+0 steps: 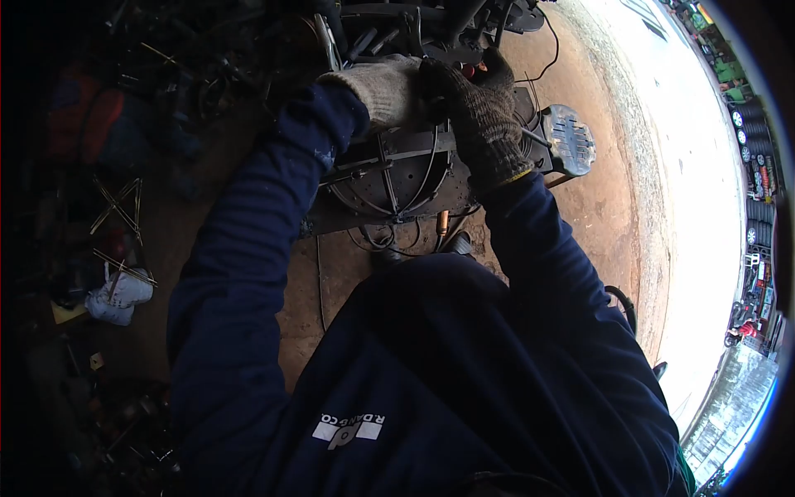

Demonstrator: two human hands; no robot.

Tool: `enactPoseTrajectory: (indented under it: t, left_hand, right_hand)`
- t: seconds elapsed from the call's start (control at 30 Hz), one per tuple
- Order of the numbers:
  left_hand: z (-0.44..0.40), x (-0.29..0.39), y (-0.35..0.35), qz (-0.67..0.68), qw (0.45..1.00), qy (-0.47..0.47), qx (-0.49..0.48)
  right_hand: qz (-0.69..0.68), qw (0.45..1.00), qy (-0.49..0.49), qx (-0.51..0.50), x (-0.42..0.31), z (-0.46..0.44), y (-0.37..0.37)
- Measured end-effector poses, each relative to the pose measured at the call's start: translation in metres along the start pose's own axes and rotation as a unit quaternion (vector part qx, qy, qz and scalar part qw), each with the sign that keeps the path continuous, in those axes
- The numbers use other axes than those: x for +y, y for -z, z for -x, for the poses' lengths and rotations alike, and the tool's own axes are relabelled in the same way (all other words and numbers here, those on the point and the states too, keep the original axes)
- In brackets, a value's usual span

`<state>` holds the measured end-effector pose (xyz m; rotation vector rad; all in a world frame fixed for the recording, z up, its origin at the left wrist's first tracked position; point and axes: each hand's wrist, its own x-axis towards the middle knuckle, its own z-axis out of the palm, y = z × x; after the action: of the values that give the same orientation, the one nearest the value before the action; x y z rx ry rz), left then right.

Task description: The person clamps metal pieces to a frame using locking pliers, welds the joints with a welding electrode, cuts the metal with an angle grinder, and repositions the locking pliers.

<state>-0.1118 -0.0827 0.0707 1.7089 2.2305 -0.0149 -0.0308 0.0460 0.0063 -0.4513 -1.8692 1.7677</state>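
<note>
My left hand [385, 88], in a pale grey knitted glove, reaches to the top of a dark metal assembly [414, 170]. Its fingers are hidden by shadow and by the other hand. Close beside it is my right hand [480, 103], in a darker knitted glove with a yellow cuff edge. The right fingers are curled in, but what they grip is too dark to make out. A small red bit shows by those fingertips. Metal rods and tool handles [327, 41] stand just beyond the left glove. Below the hands, the assembly has curved bars and a flat plate.
A worn metal pedal-like plate [568, 141] sticks out at the right. Cables and an orange-brown handle [442, 225] hang near my feet. On the left floor lie a white container [121, 294], thin brass-coloured rods [120, 207] and dark clutter. Sunlit ground spreads at far right.
</note>
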Motion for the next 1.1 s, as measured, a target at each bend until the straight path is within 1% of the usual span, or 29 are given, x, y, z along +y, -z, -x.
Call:
enactPoseTrajectory:
  t: [0.03,0.1,0.13,0.2,0.23,0.27,0.3,0.33,0.4,0.43,0.5,0.53,0.6,0.63,0.7,0.73,0.8,0.83,0.9,0.93,0.97,1.0,1.03,1.07,1.1]
  left_hand:
    - [-0.003,-0.002,-0.004,0.000,1.000,-0.001,0.000]
    - [-0.011,-0.007,-0.012,0.169,0.983,0.072,0.010]
    - [-0.013,-0.010,-0.016,0.169,0.983,0.072,0.009]
    - [-0.014,-0.011,-0.017,0.178,0.981,0.020,0.070]
    - [-0.020,-0.013,-0.024,0.177,0.982,0.020,0.069]
    - [-0.029,-0.016,-0.036,0.140,0.989,0.029,0.049]
    - [-0.033,-0.016,-0.039,0.101,0.994,0.036,0.028]
    - [-0.036,-0.017,-0.041,0.101,0.994,0.034,0.026]
    - [-0.039,-0.019,-0.047,0.160,0.986,0.046,0.003]
    - [-0.041,-0.020,-0.049,0.160,0.986,0.045,0.001]
    - [-0.042,-0.022,-0.053,0.156,0.987,-0.029,0.030]
    - [-0.039,-0.016,-0.045,0.155,0.987,-0.029,0.030]
    - [-0.032,-0.001,-0.027,0.096,0.994,0.049,-0.027]
    - [-0.030,0.005,-0.020,0.096,0.994,0.049,-0.027]
    - [-0.027,0.013,-0.012,0.066,0.993,0.088,-0.052]
    - [-0.032,0.008,-0.022,0.065,0.993,0.088,-0.053]
    - [-0.047,-0.012,-0.055,0.077,0.991,0.103,0.038]
    - [-0.053,-0.021,-0.063,0.076,0.991,0.103,0.039]
    - [-0.062,-0.031,-0.074,0.022,0.998,0.055,0.005]
    - [-0.060,-0.028,-0.067,0.023,0.998,0.053,0.003]
    - [-0.052,-0.020,-0.049,0.049,0.997,0.056,-0.032]
    - [-0.045,-0.013,-0.029,0.075,0.993,0.058,-0.067]
    - [-0.034,-0.008,-0.012,0.075,0.993,0.058,-0.070]
    - [-0.018,-0.007,0.005,0.139,0.985,0.092,-0.039]
    - [-0.001,-0.007,0.020,0.202,0.971,0.127,-0.007]
  right_hand:
    - [-0.006,1.000,-0.001,0.002,-0.001,0.003,0.000]
    - [-0.020,1.000,-0.011,0.007,-0.005,0.007,0.001]
    - [-0.028,0.999,-0.016,0.010,-0.007,0.009,0.001]
    - [-0.036,0.999,-0.023,0.013,-0.012,0.015,0.002]
    - [-0.071,0.995,-0.064,0.010,-0.016,0.018,0.003]
    - [-0.106,0.989,-0.104,0.008,-0.018,0.019,0.003]
    - [-0.107,0.989,-0.103,0.010,-0.017,0.018,0.004]
    - [-0.105,0.989,-0.104,0.012,-0.013,0.017,0.004]
    - [-0.102,0.989,-0.109,0.017,-0.006,0.016,0.007]
    - [-0.079,0.990,-0.113,0.026,-0.003,0.014,0.008]
    - [-0.033,0.991,-0.121,0.041,0.001,0.008,0.010]
    - [-0.010,0.991,-0.124,0.048,0.003,0.005,0.010]
    - [0.012,0.990,-0.128,0.055,0.016,-0.001,0.012]
    - [0.015,0.990,-0.128,0.056,0.031,-0.003,0.014]
    - [0.019,0.990,-0.130,0.057,0.038,-0.002,0.016]
    - [0.012,0.989,-0.138,0.058,0.035,0.001,0.016]
    - [0.005,0.987,-0.147,0.061,0.036,0.003,0.017]
    - [0.005,0.988,-0.136,0.069,0.042,0.000,0.017]
    - [0.005,0.989,-0.129,0.078,0.045,0.000,0.018]
    - [0.044,0.989,-0.121,0.071,0.041,0.000,0.020]
    - [0.083,0.988,-0.112,0.065,0.036,0.000,0.023]
    - [0.083,0.988,-0.114,0.066,0.024,0.005,0.028]
    - [0.025,0.986,-0.151,0.061,0.008,0.013,0.035]
    - [-0.034,0.980,-0.187,0.054,0.002,0.017,0.043]
    - [-0.037,0.979,-0.191,0.053,0.010,0.018,0.054]
